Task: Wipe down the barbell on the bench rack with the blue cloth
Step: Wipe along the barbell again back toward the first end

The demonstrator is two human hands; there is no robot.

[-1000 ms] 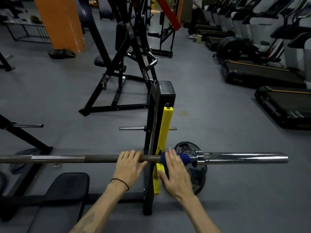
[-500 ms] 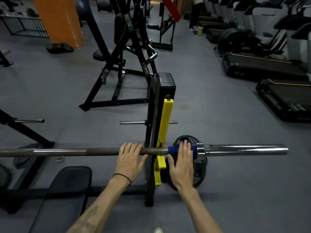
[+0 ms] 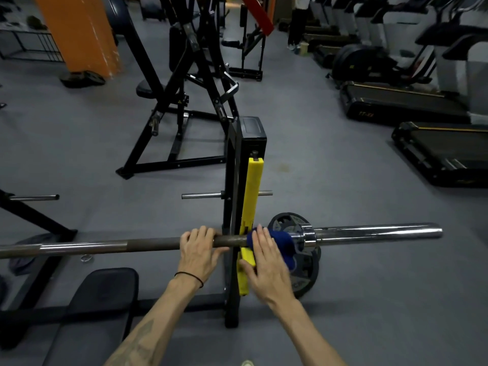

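At the rack upright (image 3: 233,196), head view: barbell (image 3: 132,244) lies level across the frame, seated in the yellow hook strip (image 3: 250,207). My left hand (image 3: 202,249) sits on the dark shaft just left of the upright, fingers curled over the top, thumb angled out along the near side — grip grasping the bar. My right hand (image 3: 266,265) is just right of the upright, fingers fairly straight, pressing the blue cloth (image 3: 280,243) onto the shaft; grip released, flat on the cloth. Cloth drapes over the bar between the yellow strip and the chrome collar (image 3: 307,236), a fold hanging below. Chrome sleeve (image 3: 377,232) runs off right. Black plate (image 3: 303,270) leans behind the cloth. Bench pad (image 3: 105,294) lower left.
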